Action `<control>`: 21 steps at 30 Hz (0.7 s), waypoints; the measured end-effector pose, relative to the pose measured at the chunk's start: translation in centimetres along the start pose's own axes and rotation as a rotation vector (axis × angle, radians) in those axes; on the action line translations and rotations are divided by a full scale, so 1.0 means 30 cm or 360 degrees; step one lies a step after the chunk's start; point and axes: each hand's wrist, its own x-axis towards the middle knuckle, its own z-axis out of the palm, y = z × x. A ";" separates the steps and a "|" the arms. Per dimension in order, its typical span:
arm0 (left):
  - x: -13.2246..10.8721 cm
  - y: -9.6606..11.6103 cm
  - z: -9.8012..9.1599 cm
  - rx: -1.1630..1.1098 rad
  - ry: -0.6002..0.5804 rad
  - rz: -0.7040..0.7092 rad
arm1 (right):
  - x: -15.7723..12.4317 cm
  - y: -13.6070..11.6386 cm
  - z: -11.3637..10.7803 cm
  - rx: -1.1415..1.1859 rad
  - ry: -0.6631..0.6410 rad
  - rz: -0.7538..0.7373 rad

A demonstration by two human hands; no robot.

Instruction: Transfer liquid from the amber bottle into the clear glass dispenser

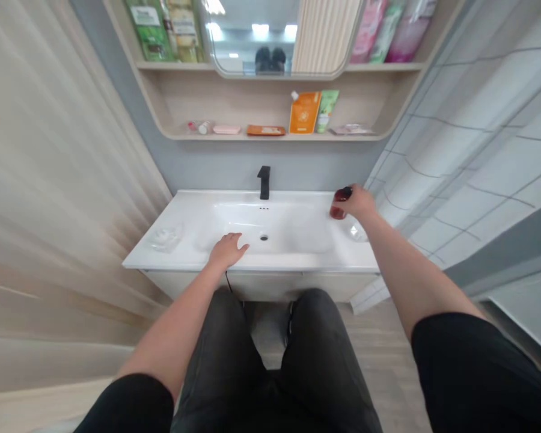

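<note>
My right hand (358, 203) is closed around a dark red bottle (338, 210) with a black top, at the right end of the white washbasin counter (193, 204). Right beside that hand sits a clear, rounded object (357, 231) whose kind I cannot make out. Over the front left part of the sink basin (293, 231) hovers my left hand (228, 248), fingers apart and nothing in it. A black faucet (264, 182) stands behind the basin.
A clear crumpled-looking object (165, 239) lies on the counter's left. Above hangs a shelf unit (180, 137) with a mirror (252, 36), an orange pouch (305, 113), a green tube (326, 112) and several bottles. Curtains flank both sides.
</note>
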 end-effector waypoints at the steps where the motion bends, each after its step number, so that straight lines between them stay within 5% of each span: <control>1: 0.001 -0.004 0.002 -0.0004 0.0001 -0.0007 | -0.038 -0.061 0.015 0.0025 0.0074 -0.0169; 5: 0.018 -0.008 0.017 -0.0062 0.0015 -0.0041 | -0.271 -0.309 0.117 0.0128 -0.0073 -0.0813; 9: 0.056 0.090 0.053 -0.0382 0.0050 -0.0085 | -0.500 -0.477 0.252 -0.0052 -0.0304 -0.1190; 14: 0.071 0.242 0.092 -0.0724 0.0003 0.0047 | -0.605 -0.560 0.373 0.0042 -0.0279 -0.1008; 21: 0.062 0.227 0.091 -0.0844 -0.0023 0.0111 | -0.604 -0.558 0.447 0.0234 -0.0301 -0.0938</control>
